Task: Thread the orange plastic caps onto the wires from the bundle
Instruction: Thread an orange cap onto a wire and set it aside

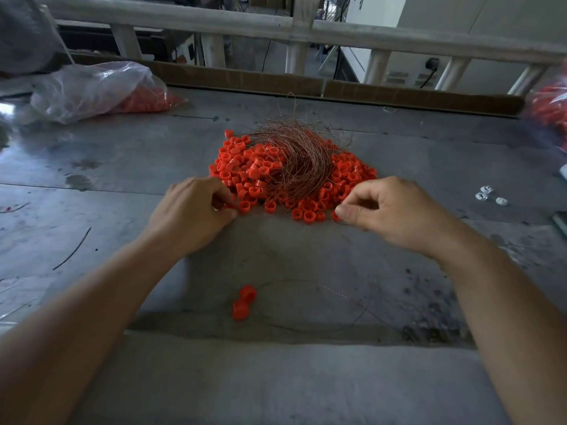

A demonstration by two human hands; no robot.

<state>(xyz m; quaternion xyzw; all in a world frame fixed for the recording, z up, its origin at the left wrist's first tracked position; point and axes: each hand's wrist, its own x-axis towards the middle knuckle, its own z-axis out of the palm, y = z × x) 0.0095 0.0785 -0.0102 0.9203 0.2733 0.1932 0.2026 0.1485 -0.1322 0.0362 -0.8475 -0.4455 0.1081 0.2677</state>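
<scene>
Dim, flat daylight comes in from past the rail (214, 23), beyond both hands. Soft shadows sit under the left hand (190, 216) and right hand (395, 210). Pale glare streaks the surface (36, 154) far left of the left hand. The wide-angle lens bends the rail, and the bag (552, 108) far right of the right hand is blurred.

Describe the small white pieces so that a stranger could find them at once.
Start at the big pile of orange caps on the grey table. Look right, past the right hand: three small pieces lie apart, the only white ones.
</scene>
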